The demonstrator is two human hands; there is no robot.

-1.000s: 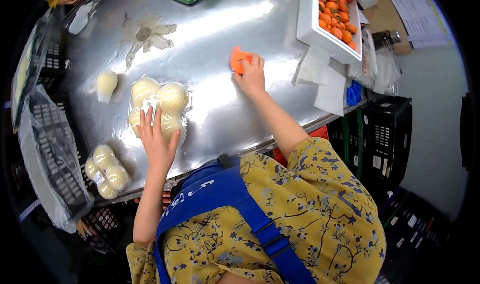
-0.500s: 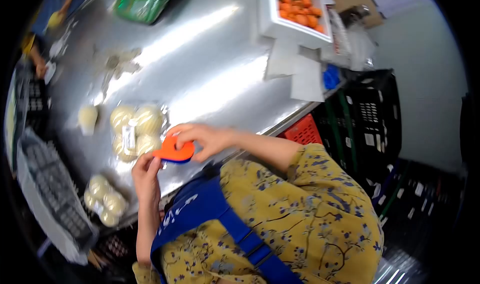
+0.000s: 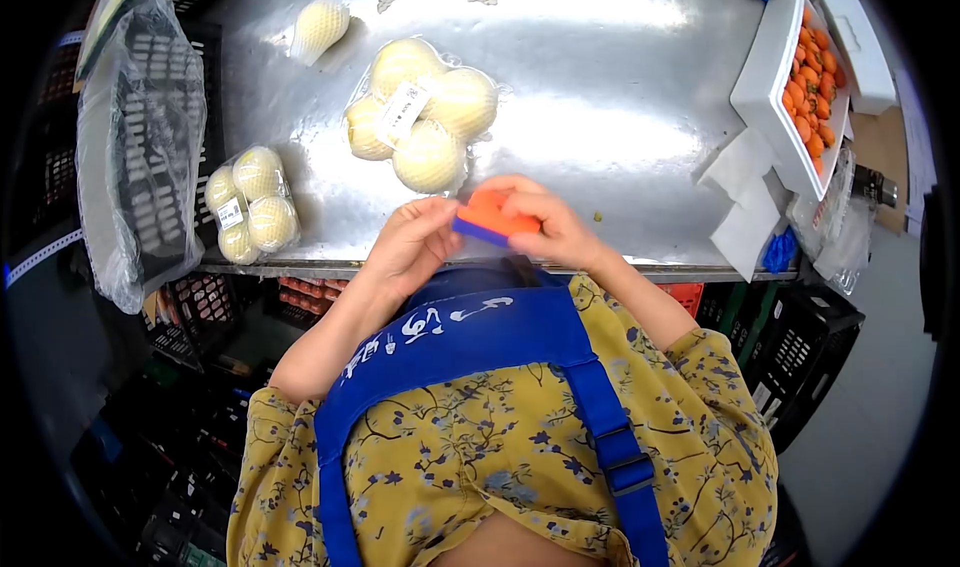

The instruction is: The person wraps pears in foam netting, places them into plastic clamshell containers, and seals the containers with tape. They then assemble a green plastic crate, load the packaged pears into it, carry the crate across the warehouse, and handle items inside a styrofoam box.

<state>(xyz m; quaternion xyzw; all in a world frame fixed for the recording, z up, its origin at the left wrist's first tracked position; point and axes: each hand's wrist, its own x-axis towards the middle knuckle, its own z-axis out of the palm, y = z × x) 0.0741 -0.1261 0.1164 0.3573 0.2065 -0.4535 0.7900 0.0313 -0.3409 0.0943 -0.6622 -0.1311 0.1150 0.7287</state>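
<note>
My right hand is closed around a small orange-and-blue teardrop-shaped tool, orange on top and blue along its lower edge. It resembles a hand tape dispenser, though the fingers cover part of it. Thumb and fingertips of my left hand pinch together at the tool's left tip; what lies between them is too small to see. Just beyond both hands, on the metal table, lies a clear-wrapped pack of round fruits in pale foam nets with a white label.
Another netted fruit pack lies at the table's left front edge. One loose netted fruit is farther back. At right stand a white foam box of small orange fruits and some white paper. A plastic-draped black crate stands left.
The view has turned and now faces the table more squarely. My right hand still holds the orange-and-blue tool, now tilted so its blue edge shows more. The left fingers stay at its tip.
</note>
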